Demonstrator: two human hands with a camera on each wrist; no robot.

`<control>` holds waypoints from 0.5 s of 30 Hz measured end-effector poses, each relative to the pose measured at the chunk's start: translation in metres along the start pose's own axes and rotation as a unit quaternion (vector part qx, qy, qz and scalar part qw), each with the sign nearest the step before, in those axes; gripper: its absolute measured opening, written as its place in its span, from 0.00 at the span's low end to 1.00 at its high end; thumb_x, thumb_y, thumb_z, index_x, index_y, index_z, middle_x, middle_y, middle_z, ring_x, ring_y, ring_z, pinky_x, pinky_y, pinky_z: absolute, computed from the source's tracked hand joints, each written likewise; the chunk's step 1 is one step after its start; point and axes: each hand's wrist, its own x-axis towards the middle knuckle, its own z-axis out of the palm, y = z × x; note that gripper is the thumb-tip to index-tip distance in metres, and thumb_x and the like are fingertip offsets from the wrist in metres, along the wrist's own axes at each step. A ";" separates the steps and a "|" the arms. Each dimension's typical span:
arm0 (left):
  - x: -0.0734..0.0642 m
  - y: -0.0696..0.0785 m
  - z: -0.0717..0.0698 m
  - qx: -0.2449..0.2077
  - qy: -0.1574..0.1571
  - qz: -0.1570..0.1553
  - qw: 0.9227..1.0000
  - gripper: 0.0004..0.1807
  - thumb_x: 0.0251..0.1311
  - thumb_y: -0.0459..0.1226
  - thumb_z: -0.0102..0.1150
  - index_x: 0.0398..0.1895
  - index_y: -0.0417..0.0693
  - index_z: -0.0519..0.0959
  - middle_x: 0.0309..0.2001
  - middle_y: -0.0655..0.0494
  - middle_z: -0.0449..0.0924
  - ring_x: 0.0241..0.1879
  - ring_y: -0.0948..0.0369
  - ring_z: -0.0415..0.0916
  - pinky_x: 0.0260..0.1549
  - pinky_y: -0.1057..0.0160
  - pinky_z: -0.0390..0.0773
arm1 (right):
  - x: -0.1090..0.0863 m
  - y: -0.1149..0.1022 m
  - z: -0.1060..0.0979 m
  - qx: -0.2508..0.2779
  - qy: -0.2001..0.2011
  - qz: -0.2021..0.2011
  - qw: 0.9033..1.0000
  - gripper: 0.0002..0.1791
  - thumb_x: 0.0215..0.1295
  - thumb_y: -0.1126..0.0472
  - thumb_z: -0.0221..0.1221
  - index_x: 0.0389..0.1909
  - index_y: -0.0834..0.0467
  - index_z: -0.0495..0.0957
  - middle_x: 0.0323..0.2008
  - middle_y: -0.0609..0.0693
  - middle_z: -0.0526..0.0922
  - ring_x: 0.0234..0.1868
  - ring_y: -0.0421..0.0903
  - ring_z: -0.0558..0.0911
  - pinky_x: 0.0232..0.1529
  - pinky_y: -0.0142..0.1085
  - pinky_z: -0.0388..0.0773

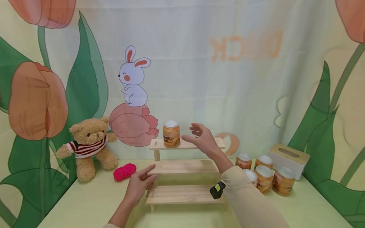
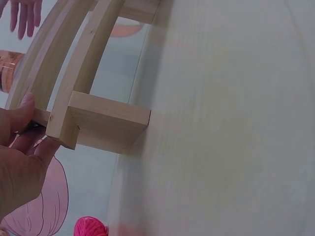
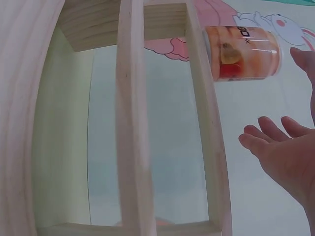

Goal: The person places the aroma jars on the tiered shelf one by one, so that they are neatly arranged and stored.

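Observation:
A three-tier wooden rack [image 1: 179,167] stands on the table in the head view. My left hand [image 1: 137,184] grips the left end of its middle tier; in the left wrist view the thumb [image 2: 25,109] lies on one side of the board and fingers on the other. On the top tier, toward its left end, a jar [image 1: 171,134] with orange contents and a whitish lid stands upright. Just right of that jar is my right hand [image 1: 203,139], its fingers spread and a gap between them and the jar [image 3: 243,53] in the right wrist view.
Several similar jars [image 1: 263,179] stand right of the rack, before a tissue box [image 1: 289,158]. At the left sit a teddy bear [image 1: 89,145] in a striped shirt and a pink yarn skein [image 1: 124,172]. A printed curtain [image 1: 185,79] hangs behind.

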 end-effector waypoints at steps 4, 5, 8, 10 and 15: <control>0.001 -0.001 0.000 0.007 0.003 -0.002 1.000 0.26 0.62 0.29 0.66 0.64 0.43 0.77 0.42 0.40 0.86 0.31 0.56 0.78 0.29 0.66 0.79 | -0.016 0.007 -0.011 0.003 0.009 -0.026 1.000 0.45 0.60 0.43 0.70 0.73 0.54 0.62 0.68 0.52 0.70 0.70 0.52 0.67 0.67 0.49 0.66; 0.001 -0.001 0.000 0.008 0.004 -0.001 1.000 0.26 0.62 0.29 0.66 0.64 0.43 0.77 0.41 0.40 0.86 0.31 0.56 0.78 0.29 0.66 0.79 | -0.020 0.009 -0.013 0.005 0.011 -0.031 0.999 0.45 0.60 0.44 0.70 0.73 0.54 0.62 0.68 0.52 0.70 0.69 0.52 0.68 0.67 0.49 0.65; 0.001 -0.001 0.000 0.009 0.006 0.000 1.000 0.26 0.62 0.29 0.66 0.64 0.43 0.77 0.41 0.40 0.86 0.30 0.57 0.77 0.29 0.66 0.78 | -0.031 0.014 -0.021 0.011 0.014 -0.041 0.999 0.44 0.61 0.46 0.70 0.73 0.56 0.61 0.68 0.53 0.70 0.70 0.52 0.67 0.68 0.50 0.63; 0.001 -0.002 0.000 0.006 0.005 0.001 1.000 0.26 0.62 0.28 0.66 0.64 0.42 0.77 0.40 0.41 0.86 0.30 0.57 0.76 0.28 0.66 0.78 | -0.039 0.016 -0.028 0.014 0.017 -0.043 0.999 0.44 0.61 0.48 0.70 0.74 0.57 0.61 0.69 0.55 0.69 0.70 0.52 0.67 0.68 0.50 0.63; 0.001 0.000 -0.001 0.004 0.002 0.001 1.000 0.26 0.62 0.29 0.66 0.64 0.42 0.77 0.39 0.43 0.86 0.29 0.58 0.76 0.28 0.66 0.78 | -0.055 0.024 -0.047 0.013 0.032 -0.046 0.998 0.43 0.63 0.52 0.70 0.74 0.59 0.60 0.69 0.57 0.68 0.70 0.53 0.67 0.67 0.51 0.65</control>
